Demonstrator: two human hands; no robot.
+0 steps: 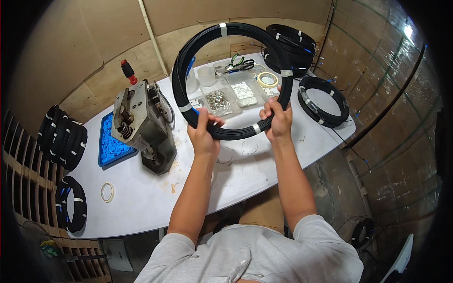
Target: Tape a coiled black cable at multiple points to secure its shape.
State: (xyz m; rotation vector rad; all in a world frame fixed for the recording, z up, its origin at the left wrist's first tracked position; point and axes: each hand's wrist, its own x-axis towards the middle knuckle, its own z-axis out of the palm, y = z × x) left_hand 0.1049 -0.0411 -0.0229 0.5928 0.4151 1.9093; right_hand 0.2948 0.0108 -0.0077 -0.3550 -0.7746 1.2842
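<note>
Above the white counter (141,207), held upright at chest height: black cable coil (226,80), bound with white tape bands. Left hand (204,134) clenched on the rim at 7 o'clock, fingers wrapped over the bundle; right hand (277,120) clenched at 5 o'clock, beside a tape band. Coil looks springy and moderately light; strands probably slick and prone to splay between bands. Best grip seems to be at the taped points. Grey press machine (144,125) sits at 9 o'clock; more bound coils (324,101) lie at 3 o'clock.

Glossy black plastic-sheathed cable coil (226,35), white tape bands.
</note>
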